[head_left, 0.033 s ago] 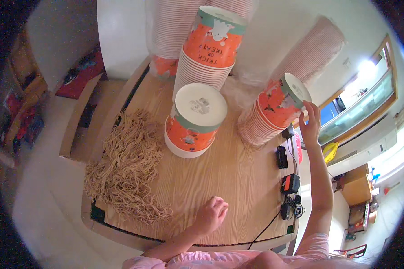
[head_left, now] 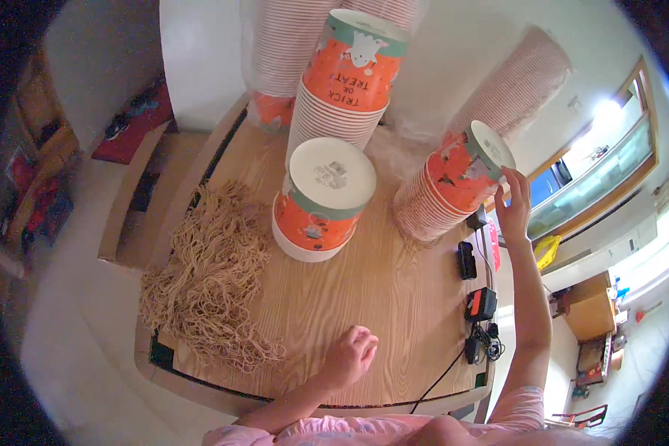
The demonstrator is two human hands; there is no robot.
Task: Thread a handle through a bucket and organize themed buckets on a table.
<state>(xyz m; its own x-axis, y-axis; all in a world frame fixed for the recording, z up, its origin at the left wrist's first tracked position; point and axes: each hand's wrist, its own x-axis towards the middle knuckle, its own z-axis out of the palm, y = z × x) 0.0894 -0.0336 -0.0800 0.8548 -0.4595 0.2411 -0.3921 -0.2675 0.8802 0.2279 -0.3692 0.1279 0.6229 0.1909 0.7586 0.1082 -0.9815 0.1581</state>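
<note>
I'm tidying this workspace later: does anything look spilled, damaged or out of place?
Nothing visibly spilled or damaged. The brown twine on the left of the table looks untidy, its loose strands tangled in a heap. The cup stack by the right hand appears to lean, but lens distortion may explain that.

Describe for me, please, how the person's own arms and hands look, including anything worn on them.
The left hand and right hand are bare, without gloves or visible wristbands. A pale pink, faintly patterned right sleeve ends above the elbow; the left sleeve's edge is unclear.
</note>
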